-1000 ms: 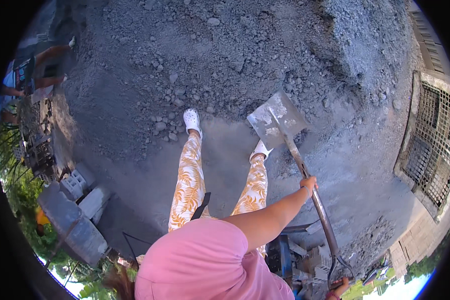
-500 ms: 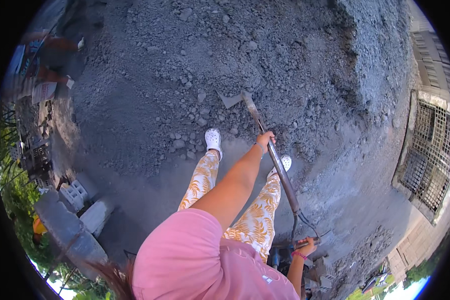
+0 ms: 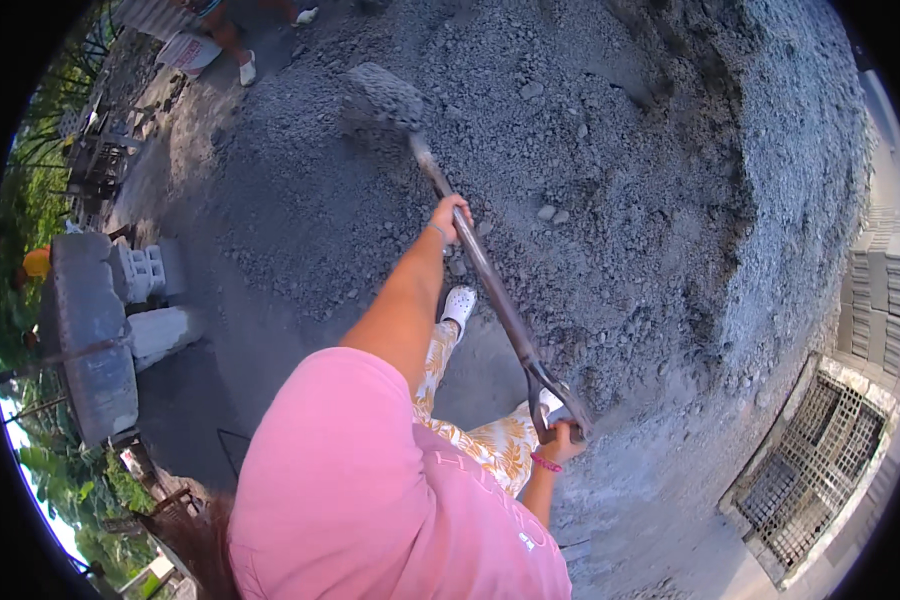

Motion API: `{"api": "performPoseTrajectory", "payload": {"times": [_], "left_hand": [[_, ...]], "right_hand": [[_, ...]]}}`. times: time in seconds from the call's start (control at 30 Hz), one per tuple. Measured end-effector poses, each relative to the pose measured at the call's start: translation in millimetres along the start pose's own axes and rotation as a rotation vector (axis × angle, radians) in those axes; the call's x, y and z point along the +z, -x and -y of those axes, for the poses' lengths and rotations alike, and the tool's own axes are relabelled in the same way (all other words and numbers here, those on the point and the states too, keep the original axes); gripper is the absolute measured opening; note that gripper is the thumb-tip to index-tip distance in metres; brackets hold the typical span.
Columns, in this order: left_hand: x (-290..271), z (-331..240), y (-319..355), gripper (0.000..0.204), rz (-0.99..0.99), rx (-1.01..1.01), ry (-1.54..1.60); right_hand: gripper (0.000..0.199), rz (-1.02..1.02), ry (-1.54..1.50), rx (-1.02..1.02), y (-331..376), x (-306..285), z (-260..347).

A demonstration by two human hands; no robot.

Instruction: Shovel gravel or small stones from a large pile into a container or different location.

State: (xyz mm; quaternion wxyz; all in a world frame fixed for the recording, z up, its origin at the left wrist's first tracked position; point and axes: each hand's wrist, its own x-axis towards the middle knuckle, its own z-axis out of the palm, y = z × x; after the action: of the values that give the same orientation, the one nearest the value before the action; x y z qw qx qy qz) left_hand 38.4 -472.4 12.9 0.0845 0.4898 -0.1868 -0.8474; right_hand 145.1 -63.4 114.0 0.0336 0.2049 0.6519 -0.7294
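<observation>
A long-handled shovel [image 3: 495, 285] slants across the middle of the view, its blade at the upper left heaped with grey gravel [image 3: 385, 95]. My left hand [image 3: 452, 218] is wrapped round the shaft not far below the blade. At the lower end, my right hand [image 3: 562, 443], with a pink bracelet at its wrist, grips the D-shaped handle. The loaded blade is slightly blurred over the large gravel pile [image 3: 610, 150]; whether it touches the pile I cannot tell. My white clogs stand at the pile's lower edge.
At the far upper left stands another person, legs [image 3: 228, 40] showing, beside a white sack [image 3: 188, 55]. Concrete blocks [image 3: 142, 270] and a grey slab [image 3: 95, 340] lie on the left. A metal grate [image 3: 815, 465] in a pale frame sits at the lower right.
The shovel blade has risen out of the gravel and swung up to the left, now carrying a heap. Both my hands moved with it, and my view turned.
</observation>
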Motion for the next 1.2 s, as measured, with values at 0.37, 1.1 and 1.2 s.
{"api": "performPoseTrajectory", "payload": {"times": [0.37, 1.1, 1.2], "left_hand": [[3, -100, 76, 0.013, 0.131, 0.063, 0.336], [121, 606, 202, 0.014, -0.241, -0.751, -0.371], [126, 514, 33, 0.009, -0.118, -0.415, -0.386]], "right_hand": [[0.017, 0.576, 0.249, -0.197, 10, 59, 122], [0.016, -0.99, 0.559, 0.452, 102, -506, 171], [0.013, -0.869, 0.103, 0.518, -22, -364, 73]]}}
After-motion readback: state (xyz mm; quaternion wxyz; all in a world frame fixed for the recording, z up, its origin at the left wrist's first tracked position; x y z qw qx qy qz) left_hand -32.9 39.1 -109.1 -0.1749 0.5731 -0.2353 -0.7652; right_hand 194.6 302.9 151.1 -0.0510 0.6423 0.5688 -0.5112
